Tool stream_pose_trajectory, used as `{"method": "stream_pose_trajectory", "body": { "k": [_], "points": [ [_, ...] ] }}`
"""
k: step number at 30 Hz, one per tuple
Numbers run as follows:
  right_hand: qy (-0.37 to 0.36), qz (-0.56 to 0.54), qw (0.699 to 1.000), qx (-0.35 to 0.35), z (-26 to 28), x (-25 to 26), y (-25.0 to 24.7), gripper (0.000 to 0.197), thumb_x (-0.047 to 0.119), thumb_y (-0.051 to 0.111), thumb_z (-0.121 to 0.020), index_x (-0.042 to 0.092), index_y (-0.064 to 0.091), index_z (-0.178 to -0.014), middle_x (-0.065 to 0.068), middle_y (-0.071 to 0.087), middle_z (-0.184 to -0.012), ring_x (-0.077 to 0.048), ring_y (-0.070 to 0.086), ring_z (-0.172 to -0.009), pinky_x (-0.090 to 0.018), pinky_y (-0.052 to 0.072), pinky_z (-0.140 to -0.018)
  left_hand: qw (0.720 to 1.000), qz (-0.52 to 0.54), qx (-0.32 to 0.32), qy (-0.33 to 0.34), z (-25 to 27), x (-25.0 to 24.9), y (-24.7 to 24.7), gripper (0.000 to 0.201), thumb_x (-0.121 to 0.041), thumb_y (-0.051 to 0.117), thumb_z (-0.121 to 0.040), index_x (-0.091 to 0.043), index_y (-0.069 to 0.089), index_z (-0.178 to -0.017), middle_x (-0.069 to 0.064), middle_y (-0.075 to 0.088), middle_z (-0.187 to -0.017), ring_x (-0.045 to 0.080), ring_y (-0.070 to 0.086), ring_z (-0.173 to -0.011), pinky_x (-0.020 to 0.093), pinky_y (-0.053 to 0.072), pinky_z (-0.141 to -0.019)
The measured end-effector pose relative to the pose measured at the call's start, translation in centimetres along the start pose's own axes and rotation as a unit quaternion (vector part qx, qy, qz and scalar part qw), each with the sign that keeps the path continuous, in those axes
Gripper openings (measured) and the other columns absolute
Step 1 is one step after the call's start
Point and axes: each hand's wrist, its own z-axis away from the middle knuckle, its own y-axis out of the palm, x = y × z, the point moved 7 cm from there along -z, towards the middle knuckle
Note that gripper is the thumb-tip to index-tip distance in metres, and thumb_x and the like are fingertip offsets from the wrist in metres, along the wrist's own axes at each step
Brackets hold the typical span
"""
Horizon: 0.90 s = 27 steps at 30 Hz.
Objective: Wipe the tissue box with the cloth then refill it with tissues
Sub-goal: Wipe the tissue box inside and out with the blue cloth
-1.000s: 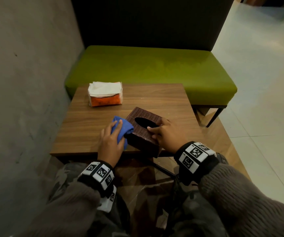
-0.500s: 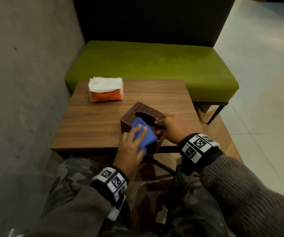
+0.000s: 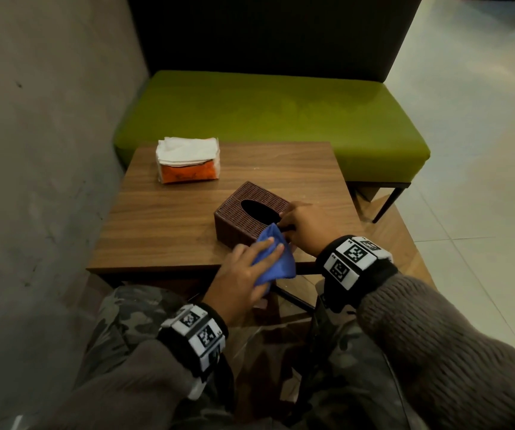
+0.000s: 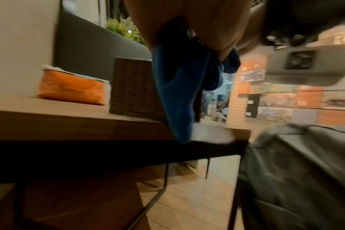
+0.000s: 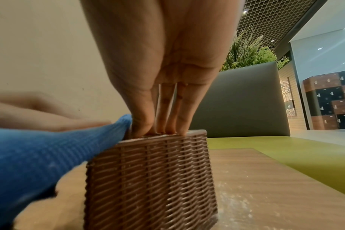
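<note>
**Tissue box, cloth and refill pack: positions and grips**

Tissue box (image 3: pixel 251 217): brown, woven-pattern, oval slot in the top, no tissue showing in the slot. It stands on the tabletop (image 3: pixel 169 218) near the front edge, towards the front right corner, set at an angle to the edges.

Cloth (image 3: pixel 273 262): blue, bunched. It lies against the near end of the box and hangs down past the front edge of the tabletop.

Left hand (image 3: pixel 237 282): fingers extended over the cloth, pressing it to the box; the left wrist view shows cloth gathered under the palm, thumb position unclear.

Right hand (image 3: pixel 304 226): on the right near corner of the box. In the right wrist view the fingers (image 5: pixel 165 118) run straight down, tips resting on the top rim, steadying it.

Tissue pack (image 3: pixel 188 164): orange wrapper, white tissues exposed on top, near the back left corner of the tabletop, well apart from the box.

Green bench (image 3: pixel 281 119): beyond the back edge.
</note>
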Motion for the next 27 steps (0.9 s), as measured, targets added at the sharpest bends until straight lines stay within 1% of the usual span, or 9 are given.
{"method": "stream_pose_trajectory", "body": {
  "k": [5,7,9,12,13,15,18,22,27],
  "points": [
    [0.001,0.001,1.000,0.008,0.6,0.7,0.1,0.031,0.030,0.070,-0.087,0.017,0.072,-0.115,-0.006,0.059,-0.123,-0.025,0.057,-0.112,-0.032,0.045,-0.088,0.983,0.006,-0.060,-0.172,-2.0,7.5,-4.0,0.063,-0.007,0.062,-0.081,-0.024,0.043,-0.139,0.003,0.042,-0.141,0.028,0.042,-0.112,0.040,0.041,-0.096],
    [-0.019,0.020,0.999,0.019,0.8,1.6,-0.1,0.031,0.031,0.068,-0.088,0.021,0.071,-0.117,-0.005,0.062,-0.121,-0.024,0.058,-0.109,-0.030,0.045,-0.084,0.983,-0.054,-0.035,-0.170,-3.1,8.4,-4.8,0.060,-0.011,0.061,-0.083,-0.026,0.044,-0.138,0.001,0.043,-0.142,0.029,0.043,-0.111,0.044,0.041,-0.094],
    [-0.034,0.035,0.998,0.036,0.6,2.3,-0.8,0.033,0.028,0.068,-0.089,0.023,0.069,-0.121,-0.004,0.065,-0.122,-0.025,0.056,-0.111,-0.030,0.042,-0.082,0.980,-0.103,0.013,-0.167,-4.2,9.1,-5.1,0.058,-0.014,0.057,-0.087,-0.030,0.040,-0.140,-0.002,0.039,-0.146,0.028,0.041,-0.115,0.042,0.039,-0.093],
    [-0.050,0.067,0.994,0.064,0.0,2.3,-1.0,0.051,0.026,0.067,-0.090,0.026,0.053,-0.139,-0.002,0.047,-0.148,-0.027,0.038,-0.132,-0.033,0.037,-0.097,0.973,-0.154,0.073,-0.157,-5.8,10.1,-5.6,0.057,-0.017,0.053,-0.088,-0.032,0.039,-0.141,-0.004,0.036,-0.147,0.029,0.039,-0.116,0.037,0.034,-0.089],
    [-0.052,0.068,0.993,0.080,-0.2,2.2,-0.7,0.056,0.027,0.066,-0.091,0.027,0.047,-0.144,-0.001,0.035,-0.156,-0.027,0.029,-0.140,-0.034,0.032,-0.106,0.976,-0.141,0.061,-0.153,-6.1,10.1,-6.0,0.055,-0.016,0.054,-0.087,-0.029,0.043,-0.139,-0.001,0.040,-0.144,0.030,0.041,-0.114,0.037,0.034,-0.090],
    [-0.046,0.061,0.992,0.101,-0.5,1.9,0.2,0.058,0.035,0.060,-0.094,0.028,0.039,-0.148,0.000,0.020,-0.162,-0.025,0.020,-0.148,-0.036,0.021,-0.116,0.983,-0.051,-0.032,-0.171,-5.7,9.7,-7.0,0.048,-0.011,0.057,-0.085,-0.017,0.052,-0.133,0.006,0.050,-0.132,0.032,0.045,-0.111,0.036,0.035,-0.093],
    [-0.020,0.081,0.995,0.062,-0.9,2.0,1.0,0.058,0.049,0.051,-0.095,0.030,0.038,-0.149,-0.003,0.026,-0.160,-0.028,0.028,-0.144,-0.043,0.026,-0.116,0.952,0.068,-0.184,-0.236,-2.2,8.8,-7.7,0.041,-0.009,0.056,-0.087,-0.008,0.055,-0.128,0.012,0.053,-0.119,0.027,0.048,-0.109,0.031,0.038,-0.090],
    [0.024,0.062,0.998,-0.005,-1.2,3.5,1.7,0.056,0.053,0.048,-0.095,0.024,0.047,-0.143,-0.010,0.043,-0.140,-0.030,0.037,-0.130,-0.040,0.039,-0.103,0.941,0.094,-0.194,-0.262,1.3,8.0,-4.7,0.046,-0.012,0.053,-0.089,-0.012,0.048,-0.135,0.012,0.049,-0.122,0.027,0.047,-0.113,0.035,0.042,-0.093],
    [0.014,0.033,0.999,0.009,-1.6,2.8,1.0,0.051,0.034,0.053,-0.098,0.025,0.042,-0.147,-0.008,0.047,-0.135,-0.028,0.039,-0.126,-0.035,0.037,-0.097,0.945,0.057,-0.184,-0.265,1.7,8.3,-4.0,0.058,-0.005,0.059,-0.086,-0.015,0.042,-0.140,0.013,0.044,-0.133,0.032,0.042,-0.117,0.041,0.042,-0.096]
  ]
}}
